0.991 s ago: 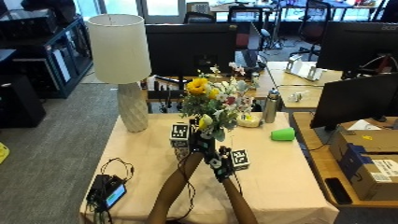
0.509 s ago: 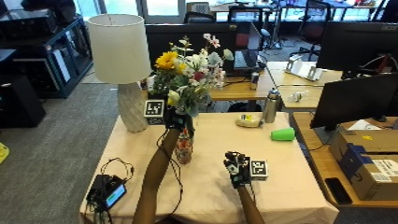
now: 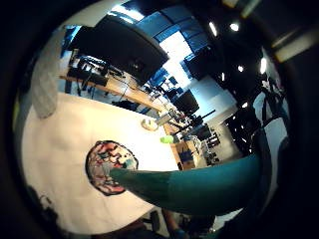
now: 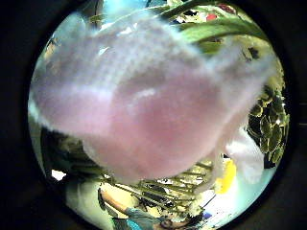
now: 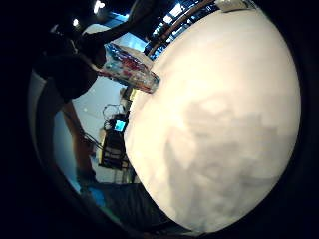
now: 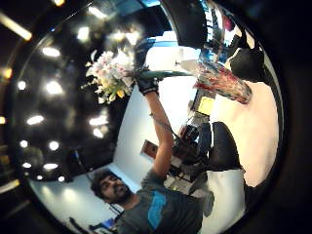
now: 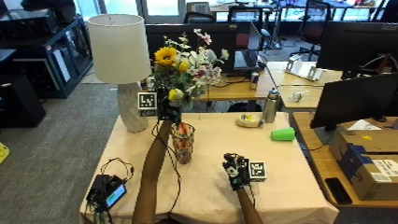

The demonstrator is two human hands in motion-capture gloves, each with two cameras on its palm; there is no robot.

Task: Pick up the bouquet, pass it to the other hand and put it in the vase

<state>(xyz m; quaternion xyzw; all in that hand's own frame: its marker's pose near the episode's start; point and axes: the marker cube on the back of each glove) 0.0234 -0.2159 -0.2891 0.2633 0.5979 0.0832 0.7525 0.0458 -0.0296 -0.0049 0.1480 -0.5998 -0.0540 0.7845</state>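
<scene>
The bouquet, with a yellow sunflower, white and pink blooms, is held upright over the table. My left hand grips its green stems. The stem ends hang right above the mouth of the colourful patterned vase, which stands on the beige tablecloth; the left little finger side palm view looks down into the vase. A pink petal fills the left thumb side palm view. My right hand rests on the table to the right of the vase and holds nothing.
A white lamp stands at the table's back left. A device with cables lies at the front left. A green cup, a metal bottle and a small bowl sit at the back right. Monitors and boxes stand further right.
A second ago both hands held the bouquet at mid-table. The left hand has since carried it up and left over the vase; the right hand has let go and dropped to the table.
</scene>
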